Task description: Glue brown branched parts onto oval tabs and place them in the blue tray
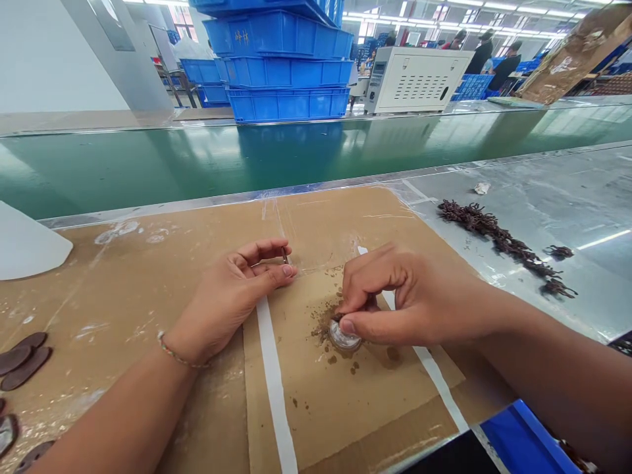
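Cardboard (340, 217); silvery disc (344, 338) at right hand (409, 293), dark sliver (285, 255) in left hand (237, 286).

"What's on the bench (577, 197)?"
"A cardboard sheet (148, 283), bearing a small round silvery piece (344, 339); from that, brown ovals (22, 362) at nine o'clock."
"At two?"
"Dark stringy pieces (498, 236), on the bench itself."

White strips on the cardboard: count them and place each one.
2. One white strip runs from beside the left hand toward the near edge; the other passes beneath the right hand, partly covered. The hands may hide more.
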Demonstrator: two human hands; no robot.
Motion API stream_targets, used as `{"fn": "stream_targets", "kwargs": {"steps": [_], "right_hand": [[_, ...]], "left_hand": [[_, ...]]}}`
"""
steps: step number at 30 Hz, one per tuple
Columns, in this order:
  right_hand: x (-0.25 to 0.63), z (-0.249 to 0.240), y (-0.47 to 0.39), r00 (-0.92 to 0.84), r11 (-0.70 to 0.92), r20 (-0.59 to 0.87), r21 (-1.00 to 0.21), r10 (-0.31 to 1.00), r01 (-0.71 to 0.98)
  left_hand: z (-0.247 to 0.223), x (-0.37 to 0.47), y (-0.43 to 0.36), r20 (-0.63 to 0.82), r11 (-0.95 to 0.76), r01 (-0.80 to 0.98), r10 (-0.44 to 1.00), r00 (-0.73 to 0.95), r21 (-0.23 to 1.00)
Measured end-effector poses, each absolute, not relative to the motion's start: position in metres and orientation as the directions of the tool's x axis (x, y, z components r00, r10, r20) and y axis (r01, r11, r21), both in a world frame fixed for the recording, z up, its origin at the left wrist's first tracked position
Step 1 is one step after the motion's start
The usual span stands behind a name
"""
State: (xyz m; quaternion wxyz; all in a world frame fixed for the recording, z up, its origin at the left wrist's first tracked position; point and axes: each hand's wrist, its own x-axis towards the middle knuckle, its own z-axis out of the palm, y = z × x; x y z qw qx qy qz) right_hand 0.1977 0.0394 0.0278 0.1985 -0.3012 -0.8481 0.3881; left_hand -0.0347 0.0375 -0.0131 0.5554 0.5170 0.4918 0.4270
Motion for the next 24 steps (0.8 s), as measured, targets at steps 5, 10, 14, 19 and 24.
{"fn": "stream_targets", "kwargs": {"steps": [5, 10, 14, 19, 24], "right_hand": [[0.197, 0.028, 0.039, -0.723, 0.486, 0.108, -0.805, 0.682, 0.338], [0.197, 0.029, 0.042, -0.583, 0.209, 0.071, -0.962, 0.809, 0.173], [0.197, 0.03, 0.046, -0.54, 0.029, 0.025, -1.0, 0.841, -0.002], [0.197, 0.032, 0.048, -0.506, 0.014, 0.034, -0.999, 0.862, -0.042], [0.197, 0.029, 0.048, -0.469, 0.045, 0.07, -0.997, 0.881, -0.063]], "left_hand": [[-0.013, -0.035, 0.038, -0.104, 0.099, 0.04, 0.984, 0.142, 0.994], [-0.011, -0.033, 0.037, -0.122, 0.123, -0.002, 0.986, 0.113, 0.992], [-0.009, -0.033, 0.035, -0.16, 0.166, -0.056, 0.982, 0.097, 0.985], [-0.004, -0.028, 0.028, -0.146, 0.153, -0.08, 0.985, 0.095, 0.985], [0.001, -0.021, 0.02, -0.098, 0.122, -0.144, 0.982, 0.158, 0.982]]}}
